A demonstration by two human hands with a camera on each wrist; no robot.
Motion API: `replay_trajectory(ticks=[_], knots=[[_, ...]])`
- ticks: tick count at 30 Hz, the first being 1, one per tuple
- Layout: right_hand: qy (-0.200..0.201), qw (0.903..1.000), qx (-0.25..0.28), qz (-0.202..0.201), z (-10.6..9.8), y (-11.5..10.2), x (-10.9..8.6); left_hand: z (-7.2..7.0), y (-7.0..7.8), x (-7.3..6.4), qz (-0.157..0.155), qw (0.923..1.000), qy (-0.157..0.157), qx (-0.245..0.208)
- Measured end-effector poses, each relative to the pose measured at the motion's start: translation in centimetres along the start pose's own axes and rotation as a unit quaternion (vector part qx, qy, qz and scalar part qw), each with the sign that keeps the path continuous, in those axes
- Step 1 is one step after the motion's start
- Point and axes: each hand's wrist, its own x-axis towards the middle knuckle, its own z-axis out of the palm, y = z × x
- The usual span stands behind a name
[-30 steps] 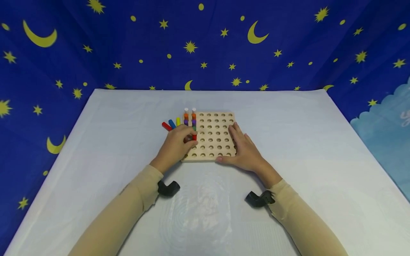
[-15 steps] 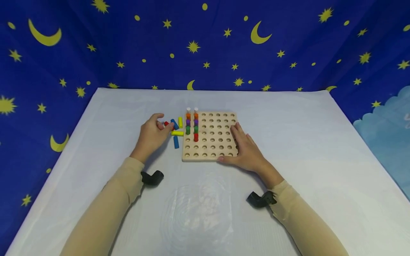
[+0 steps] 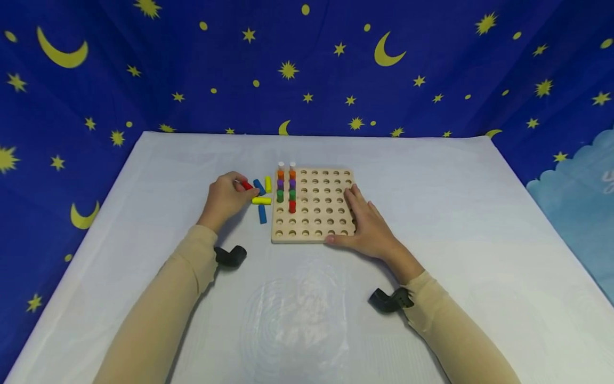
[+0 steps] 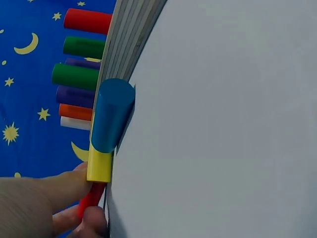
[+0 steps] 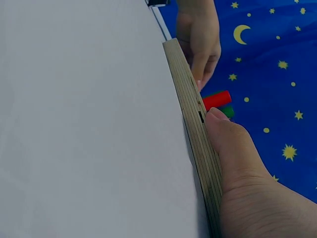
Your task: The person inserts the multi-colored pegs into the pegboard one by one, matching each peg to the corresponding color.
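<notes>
My left hand [image 3: 225, 197] is at the loose pegs left of the wooden pegboard [image 3: 316, 221], pinching a red peg [image 3: 247, 185] between thumb and fingers. The left wrist view shows that red peg [image 4: 92, 198] behind a yellow peg [image 4: 100, 166] and a blue peg [image 4: 115, 116]. My right hand [image 3: 366, 224] rests on the board's near right corner, fingers spread along the right side and thumb at the front edge. Upright pegs fill the far part of the two leftmost columns: white, orange, purple and green pairs, then one red peg [image 3: 292, 207] in the second column.
Around the left hand lie two blue pegs, one nearer [image 3: 262, 214] and one by the red peg, and two yellow pegs, one crosswise [image 3: 261, 201]. A white cover [image 3: 307, 309] spreads over the table. Behind it hangs a blue starry cloth [image 3: 307, 53].
My left hand has left the red peg standing in the second column, moved left to the loose pegs and now pinches another red one. The right hand keeps its place on the board.
</notes>
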Motion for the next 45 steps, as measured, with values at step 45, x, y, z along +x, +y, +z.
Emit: replay_trajectory(ticks=[45], knots=[[0.000, 1.0000, 0.004, 0.000, -0.1, 0.0, 0.0, 4.2, 2.1, -4.5, 0.150, 0.9846, 0.047, -0.077]])
